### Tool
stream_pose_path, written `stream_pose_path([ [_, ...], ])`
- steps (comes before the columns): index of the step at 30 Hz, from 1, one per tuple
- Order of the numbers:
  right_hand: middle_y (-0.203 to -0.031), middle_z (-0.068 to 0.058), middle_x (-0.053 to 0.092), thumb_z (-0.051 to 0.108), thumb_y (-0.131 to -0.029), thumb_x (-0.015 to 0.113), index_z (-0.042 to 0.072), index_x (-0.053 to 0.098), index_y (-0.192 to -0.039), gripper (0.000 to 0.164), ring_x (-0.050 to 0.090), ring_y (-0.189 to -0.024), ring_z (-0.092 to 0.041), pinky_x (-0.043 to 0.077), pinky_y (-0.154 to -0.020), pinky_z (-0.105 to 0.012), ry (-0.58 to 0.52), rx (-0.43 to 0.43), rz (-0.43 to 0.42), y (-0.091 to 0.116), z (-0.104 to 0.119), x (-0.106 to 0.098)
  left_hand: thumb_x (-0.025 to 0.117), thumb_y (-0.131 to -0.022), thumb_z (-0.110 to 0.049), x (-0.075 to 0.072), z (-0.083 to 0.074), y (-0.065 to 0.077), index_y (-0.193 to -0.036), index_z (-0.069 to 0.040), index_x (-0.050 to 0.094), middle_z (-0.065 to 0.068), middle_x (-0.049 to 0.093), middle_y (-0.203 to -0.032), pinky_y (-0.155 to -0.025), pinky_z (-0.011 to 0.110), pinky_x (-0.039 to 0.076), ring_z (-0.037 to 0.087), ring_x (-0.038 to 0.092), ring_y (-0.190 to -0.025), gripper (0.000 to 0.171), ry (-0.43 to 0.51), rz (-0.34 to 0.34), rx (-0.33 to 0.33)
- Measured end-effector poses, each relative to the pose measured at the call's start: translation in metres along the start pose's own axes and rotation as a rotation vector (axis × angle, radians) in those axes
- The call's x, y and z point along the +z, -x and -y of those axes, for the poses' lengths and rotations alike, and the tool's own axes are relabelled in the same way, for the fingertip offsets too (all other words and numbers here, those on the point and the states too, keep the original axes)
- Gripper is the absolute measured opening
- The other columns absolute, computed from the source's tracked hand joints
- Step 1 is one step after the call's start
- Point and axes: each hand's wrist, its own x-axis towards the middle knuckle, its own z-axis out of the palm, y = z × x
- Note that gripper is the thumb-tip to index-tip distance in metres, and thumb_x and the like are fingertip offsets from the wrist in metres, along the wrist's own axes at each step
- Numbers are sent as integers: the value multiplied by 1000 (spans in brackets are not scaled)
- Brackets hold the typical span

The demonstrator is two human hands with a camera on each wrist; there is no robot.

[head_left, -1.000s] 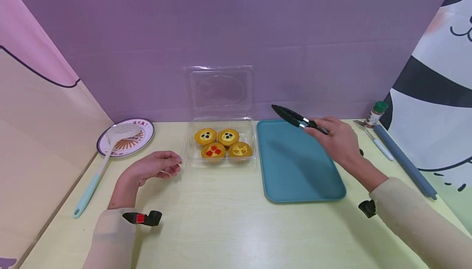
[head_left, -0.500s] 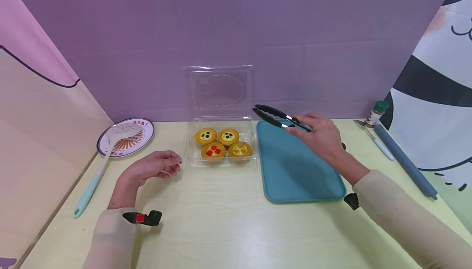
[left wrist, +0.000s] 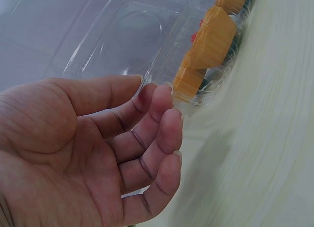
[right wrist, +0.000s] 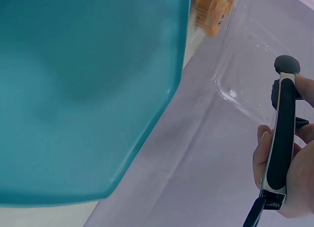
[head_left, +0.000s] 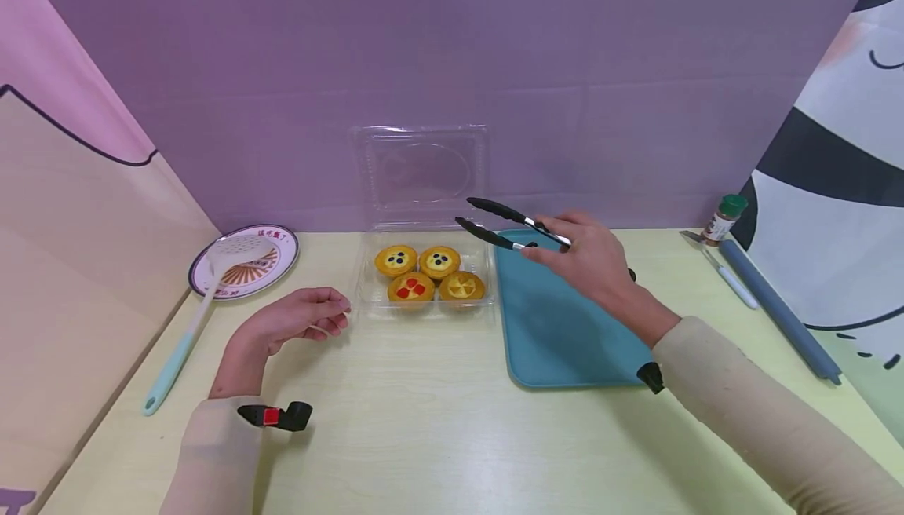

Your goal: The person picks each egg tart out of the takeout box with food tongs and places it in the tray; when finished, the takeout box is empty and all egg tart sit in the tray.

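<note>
Left hand: held nothing, fingers softly bent, near the clear box.
Blue tray: lay just beside the box.
Right hand: pinched the black tongs up high, tips wide apart; the step looked like lining up for a tart.
Tarts: four sat in the box; the next move seemed to call for lowering the tips around one, then squeezing gently.
Lid: stood up behind.

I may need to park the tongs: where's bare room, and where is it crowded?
Bare: the table in front of the clear container, between the left hand and tray; also the tray's visible surface, below the right hand. Crowded: the right edge, with white-handled tool, bottle and blue-grey bar; and back left, where a skimmer rests on a plate.
</note>
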Motion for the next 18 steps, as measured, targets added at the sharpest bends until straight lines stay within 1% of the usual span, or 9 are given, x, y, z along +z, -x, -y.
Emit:
stream_pose_path([
  [5,-132,-11,60,47,-86,76,15,59,-140,66,66,-78,-19,53,-72,-38,10,-2,64,-1,5,3,53,-105,-26,1,0,0,-122,4,53,3,65,-95,-80,30,53,18,61,-88,35,6,2,3],
  [7,-133,-11,60,48,-85,76,15,59,-141,67,66,-79,-20,54,-74,-40,11,-12,90,-1,7,5,53,-104,-26,1,0,0,-123,4,53,3,65,-95,-80,30,53,18,62,-88,36,5,4,5],
  [10,-135,-11,60,50,-85,76,15,58,-141,68,67,-86,-22,54,-78,-42,22,-28,121,-2,9,8,53,-104,-27,1,0,0,-123,5,53,4,65,-96,-80,30,53,19,62,-89,36,5,-1,0],
  [14,-137,-11,59,52,-84,76,17,57,-142,71,67,-97,-26,54,-80,-44,42,-30,145,-5,13,13,53,-104,-28,1,0,-1,-124,4,54,6,66,-98,-81,31,53,19,62,-89,37,-2,-9,-10],
  [18,-139,-10,58,56,-82,76,18,56,-144,75,66,-100,-25,54,-78,-43,59,-25,164,-8,20,18,53,-104,-29,1,1,-1,-125,4,54,6,66,-100,-81,31,53,18,62,-90,38,-7,-5,-7],
])
